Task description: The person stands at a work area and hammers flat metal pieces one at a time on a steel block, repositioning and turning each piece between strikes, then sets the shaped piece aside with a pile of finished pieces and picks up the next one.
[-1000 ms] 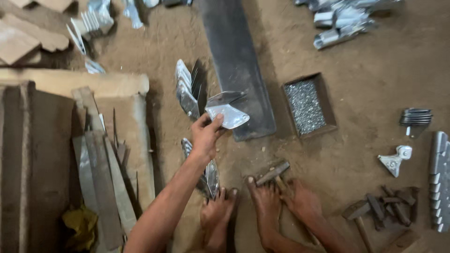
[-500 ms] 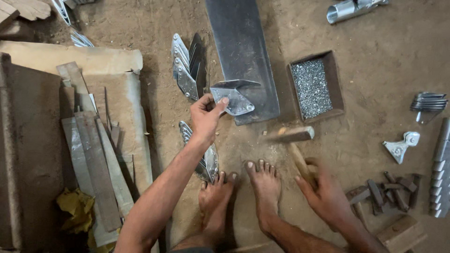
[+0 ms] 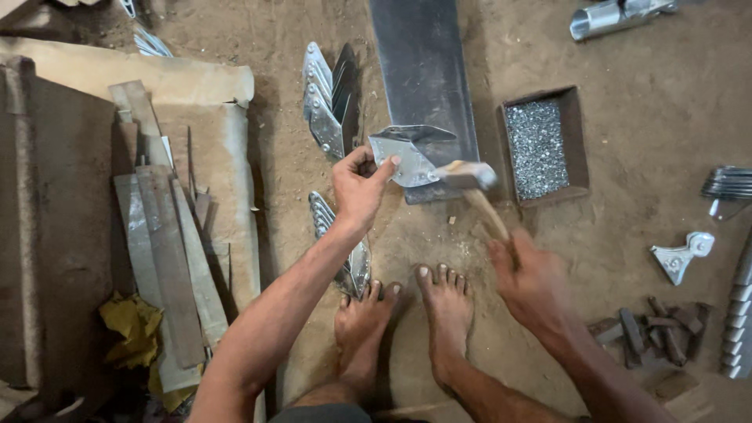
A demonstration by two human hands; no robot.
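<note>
Left hand (image 3: 359, 186): centre of frame, grip pinched on the near-left edge of the folded sheet-metal piece (image 3: 407, 155), thumb over the top face.
Folded sheet-metal piece: just above centre, resting across the near end of the long dark steel bar (image 3: 423, 74); lies up and to the right of the left hand.
Right hand (image 3: 531, 278): lower right of centre, blurred, grip clenched round the wooden handle of the hammer (image 3: 468, 178).
Hammer axis: handle slanting from the right hand up and to the left; head just at the right edge of the metal piece, contact or gap not to be told through the blur.
Key relation: piece between the two hands, left hand touching it, hammer head at its far side from that hand; thumb and fingers close beside the head.
Steel bar axis: top of frame down to centre, near end under the piece.
Tray of small rivets (image 3: 542, 145): right of the bar, well within reach of the right hand.
Stacked metal blanks (image 3: 329, 98): upper centre-left, standing on edge in the dirt.
Bare feet (image 3: 407, 313): bottom centre, on the earth floor (image 3: 627, 94).
</note>
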